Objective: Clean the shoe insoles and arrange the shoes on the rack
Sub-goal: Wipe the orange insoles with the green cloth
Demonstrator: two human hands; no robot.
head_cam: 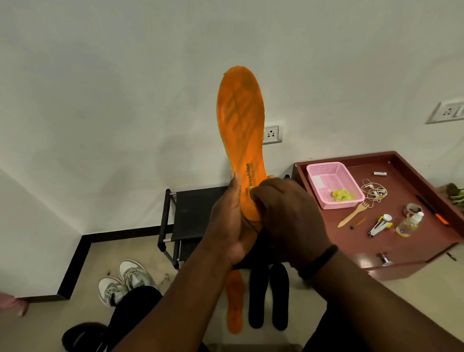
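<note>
Here, a person holds a long orange foam insole [242, 138] upright in front of a white wall, its heel end low in both hands and its toe end pointing up. The left hand [229, 224] grips the heel from behind and along the left edge, thumb laid up the side. The right hand [285, 213], a dark band at the wrist, has its fingers curled against the printed heel area of the insole; whether it pinches a cloth or only the insole cannot be told from here.

Behind the hands stands a low black metal-framed shoe rack [190, 217] with dark fabric shelves, set against the wall. On the beige floor in front of the rack lie a second orange insole [234, 306] and, just to its right, a pair of black insoles [268, 296] laid side by side. To the left of the rack sits a pair of white and grey sneakers [125, 281], close together, and a dark pair of shoes [81, 342] lies nearer the person, at the lower left.

To the right, a dark red wooden table [425, 236] with a raised rim carries a pink plastic mesh basket [332, 183] holding a yellow scrap, a coil of pale cord [373, 191], a wooden fork [353, 214] and a small clear bottle [409, 224] lying on its side, among other small items.
</note>
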